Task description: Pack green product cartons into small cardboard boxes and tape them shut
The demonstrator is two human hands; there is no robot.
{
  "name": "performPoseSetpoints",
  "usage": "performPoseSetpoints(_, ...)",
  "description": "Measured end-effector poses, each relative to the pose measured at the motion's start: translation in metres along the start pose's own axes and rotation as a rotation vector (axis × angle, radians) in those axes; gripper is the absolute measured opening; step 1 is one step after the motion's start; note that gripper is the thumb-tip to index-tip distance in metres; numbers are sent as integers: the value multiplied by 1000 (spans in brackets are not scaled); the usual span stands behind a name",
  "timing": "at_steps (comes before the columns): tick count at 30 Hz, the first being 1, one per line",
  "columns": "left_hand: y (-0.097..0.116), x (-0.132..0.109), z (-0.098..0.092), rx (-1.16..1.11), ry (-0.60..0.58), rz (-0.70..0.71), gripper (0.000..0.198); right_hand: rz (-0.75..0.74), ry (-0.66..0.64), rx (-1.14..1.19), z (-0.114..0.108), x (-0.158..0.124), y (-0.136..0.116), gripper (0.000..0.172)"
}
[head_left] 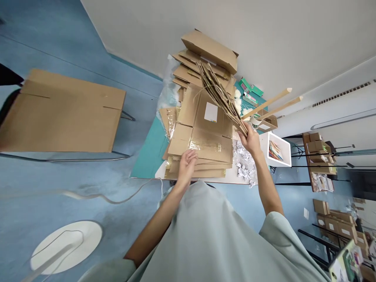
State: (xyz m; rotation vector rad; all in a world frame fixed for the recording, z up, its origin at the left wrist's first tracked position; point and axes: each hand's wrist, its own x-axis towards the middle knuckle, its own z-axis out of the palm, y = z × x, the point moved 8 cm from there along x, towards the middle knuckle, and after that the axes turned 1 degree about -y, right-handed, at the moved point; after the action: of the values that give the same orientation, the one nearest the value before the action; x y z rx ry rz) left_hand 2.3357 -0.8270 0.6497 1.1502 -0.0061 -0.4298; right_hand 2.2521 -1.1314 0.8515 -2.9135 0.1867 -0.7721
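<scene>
Flattened cardboard boxes (217,135) lie stacked on the table in front of me; the top one bears a white label (210,112) and shiny clear tape. My left hand (187,163) is on the near part of this stack, its fingers loosely bent against the cardboard, not wrapped round anything I can see. Slanting over the right side of the stack is a bundle of long, rough brown sticks (221,95), with a thin tie around it. My right hand (249,138) is closed round the bundle's lower end. The far end fans out towards the rear boxes.
Crumpled white paper (246,164), two wooden poles (268,103) and a white bin (280,149) are at the right. Bubble wrap (169,88) hangs at the left. Another cardboard piece (67,113) rests on a metal-legged support. A cable (102,197) crosses the floor.
</scene>
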Motion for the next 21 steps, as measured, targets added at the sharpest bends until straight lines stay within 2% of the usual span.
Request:
performPoseSetpoints(4, -8, -6, -10, -19, 35, -107, 42, -13, -10, -36, 5, -5, -2, 59)
performPoseSetpoints(8, -16, -19, -11, -165, 82, -192, 32, -81, -130, -159, 38, -21, -32, 68)
performPoseSetpoints(11, -14, -22, -6, -237, 99, -151, 33, -128, -230, -238, 75, -39, -69, 71)
performPoseSetpoints(15, -5, -20, 9, -204, 5, -77, 42, -127, -306, -265, 116, -60, -108, 69)
performPoseSetpoints(18, 5, -21, 20, -120, -44, -4, 45, -104, -288, -245, 124, -68, -115, 74)
performPoseSetpoints(21, 16, -30, 38, -9, -111, 102, 45, -72, -229, -220, 114, -68, -102, 81)
